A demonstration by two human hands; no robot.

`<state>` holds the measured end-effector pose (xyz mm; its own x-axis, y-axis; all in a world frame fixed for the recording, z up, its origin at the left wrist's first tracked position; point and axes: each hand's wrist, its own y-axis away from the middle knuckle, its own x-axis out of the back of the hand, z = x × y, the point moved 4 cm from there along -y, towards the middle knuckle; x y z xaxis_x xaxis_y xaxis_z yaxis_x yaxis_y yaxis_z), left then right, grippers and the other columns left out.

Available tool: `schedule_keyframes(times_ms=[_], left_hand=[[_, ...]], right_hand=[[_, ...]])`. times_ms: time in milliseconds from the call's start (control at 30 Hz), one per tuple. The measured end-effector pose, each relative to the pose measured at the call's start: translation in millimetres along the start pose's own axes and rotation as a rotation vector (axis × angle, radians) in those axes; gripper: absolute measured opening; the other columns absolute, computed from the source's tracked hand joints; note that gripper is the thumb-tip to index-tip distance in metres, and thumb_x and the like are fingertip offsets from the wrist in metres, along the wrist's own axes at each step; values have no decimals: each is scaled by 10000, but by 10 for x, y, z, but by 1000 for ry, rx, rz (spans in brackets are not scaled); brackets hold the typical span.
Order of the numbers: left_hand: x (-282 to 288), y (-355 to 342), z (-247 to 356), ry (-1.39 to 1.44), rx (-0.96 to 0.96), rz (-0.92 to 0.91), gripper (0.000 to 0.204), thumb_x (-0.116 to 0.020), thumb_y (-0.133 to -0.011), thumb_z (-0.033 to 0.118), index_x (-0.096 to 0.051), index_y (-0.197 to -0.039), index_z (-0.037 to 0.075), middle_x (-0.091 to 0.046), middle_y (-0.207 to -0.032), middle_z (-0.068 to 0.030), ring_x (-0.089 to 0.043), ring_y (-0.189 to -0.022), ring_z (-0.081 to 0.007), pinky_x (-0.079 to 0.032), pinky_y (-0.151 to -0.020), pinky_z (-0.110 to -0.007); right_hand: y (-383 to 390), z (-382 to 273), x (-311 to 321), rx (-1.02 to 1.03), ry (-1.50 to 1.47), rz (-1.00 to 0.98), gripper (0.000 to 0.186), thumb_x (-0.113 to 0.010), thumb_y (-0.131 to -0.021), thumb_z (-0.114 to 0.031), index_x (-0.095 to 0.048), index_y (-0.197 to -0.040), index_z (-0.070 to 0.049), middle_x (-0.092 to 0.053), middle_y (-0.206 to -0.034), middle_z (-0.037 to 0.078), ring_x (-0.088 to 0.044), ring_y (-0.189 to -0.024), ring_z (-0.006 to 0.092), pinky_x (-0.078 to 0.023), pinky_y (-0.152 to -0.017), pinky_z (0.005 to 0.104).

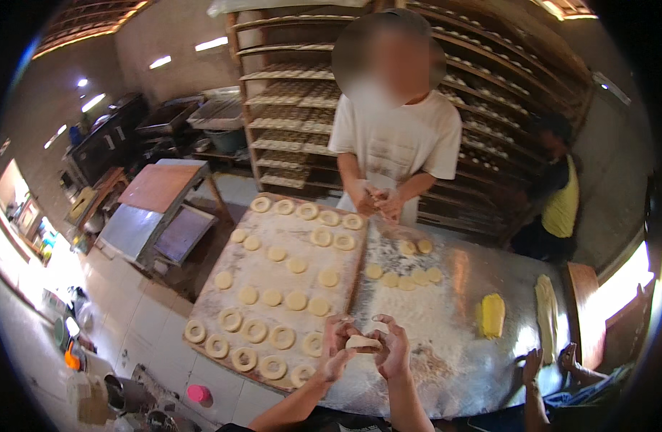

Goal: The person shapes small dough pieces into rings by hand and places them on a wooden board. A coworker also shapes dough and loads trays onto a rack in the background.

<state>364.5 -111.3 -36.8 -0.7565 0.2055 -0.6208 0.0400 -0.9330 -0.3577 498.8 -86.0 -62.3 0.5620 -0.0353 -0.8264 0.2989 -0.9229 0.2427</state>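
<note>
Both hands meet low in the view over the near edge of the table (446, 374). The left hand (336, 351) and the right hand (393, 348) share one grip, fingers closed from either side on a pale piece of dough (363, 342) held between them, clear of the table.

Just left of the grip lies a floured wooden board (263, 277), set at a slant. Its near rows carry dough rings (255, 330), the closest ring almost under the left hand. Farther from the grip, the middle of the board holds flat dough rounds (296, 300), and the far end holds more rings.

Straight beyond the grip, a patch of loose flour (417, 309) covers the shiny table, with a cluster of small rounds (406, 277) past it. To the right of the grip sits a yellow block (491, 315), and farther right a long pale strip of dough (547, 306).

Across the table from the grip stands a person in a white shirt (397, 137), both hands together at the waist. Behind that person rise wooden racks (288, 108) loaded with trays. At the lower right, another person's hands (550, 358) rest at the table's edge, well apart from the grip.
</note>
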Motion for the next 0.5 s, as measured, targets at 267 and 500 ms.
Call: schedule_keyframes(times_ms=[267, 500], left_hand=[[543, 11, 581, -1238, -99, 164, 219, -443, -1065, 256, -535, -1115, 64, -637, -658, -193, -664, -565, -389, -497, -506, -465], [1294, 65, 1159, -1178, -73, 366, 153, -518, -1008, 85, -537, -1157, 55, -603, -639, -159, -648, -589, -369, -487, -520, -435]], right_hand=[[-284, 591, -613, 191, 829, -263, 778, -353, -990, -701, -328, -1471, -90, -666, -1100, 161, -698, -873, 246, -555, -705, 383], [-689, 1380, -1074, 130, 688, -253, 791, -508, -945, -693, -347, -1405, -70, -560, -776, 28, -585, -731, 155, -525, -695, 315]])
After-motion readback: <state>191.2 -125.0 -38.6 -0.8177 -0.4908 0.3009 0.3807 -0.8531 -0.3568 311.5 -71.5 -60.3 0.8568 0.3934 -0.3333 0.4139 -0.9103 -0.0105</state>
